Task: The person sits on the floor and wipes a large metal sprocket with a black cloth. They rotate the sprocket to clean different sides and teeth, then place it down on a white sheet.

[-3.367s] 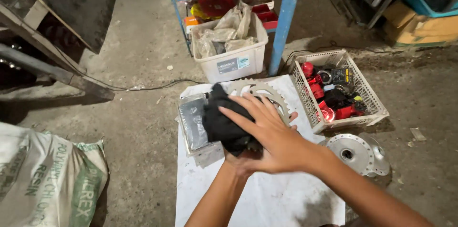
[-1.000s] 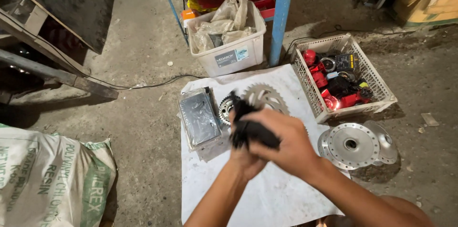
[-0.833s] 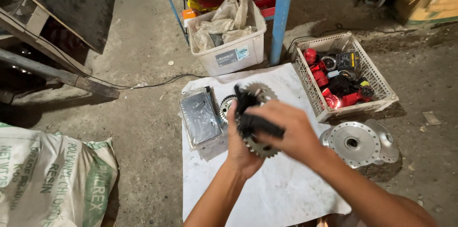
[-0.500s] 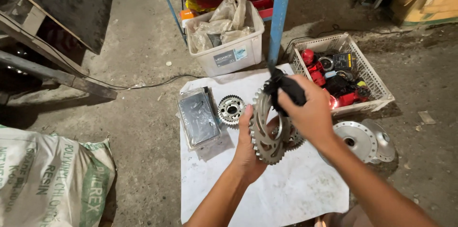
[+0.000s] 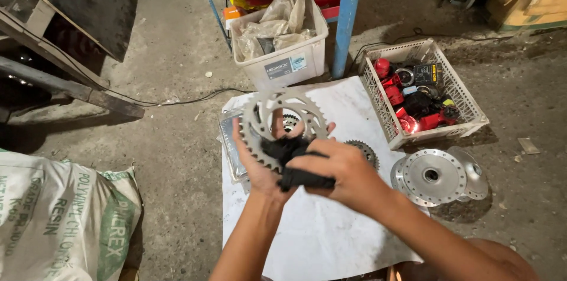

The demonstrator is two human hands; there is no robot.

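Two hands are busy over a white sheet [image 5: 331, 239] on the floor. One is the left hand [image 5: 258, 163] — it is open under a big metal sprocket [image 5: 282, 121], with its fingers curled around the toothed ring to hold it up flat toward the camera. A fingertip pokes up through a hole in the ring. Its partner, the right hand [image 5: 336, 171], is closed tight on a black rag [image 5: 292, 160] and presses the rag on the lower part of the big sprocket, just beside the left palm.

Behind the big sprocket, a small sprocket [image 5: 289, 120] shows through the ring's gaps; it lies on the sheet. Just past the right hand's knuckles lies another sprocket [image 5: 365, 152], dark and half hidden. Under the left hand, a clear plastic packet [image 5: 229, 145] lies at the sheet's edge.

Farther out from the right hand sit round silver hubs [image 5: 434, 176] on the bare floor, and beyond them a white basket [image 5: 466, 109] full of red and black parts. Straight ahead of both hands stands a white tub [image 5: 289, 65] stuffed with plastic bags, next to a blue shelf leg [image 5: 348, 15]. Far out from the left hand lies a big woven sack [image 5: 59, 222] — green and white.
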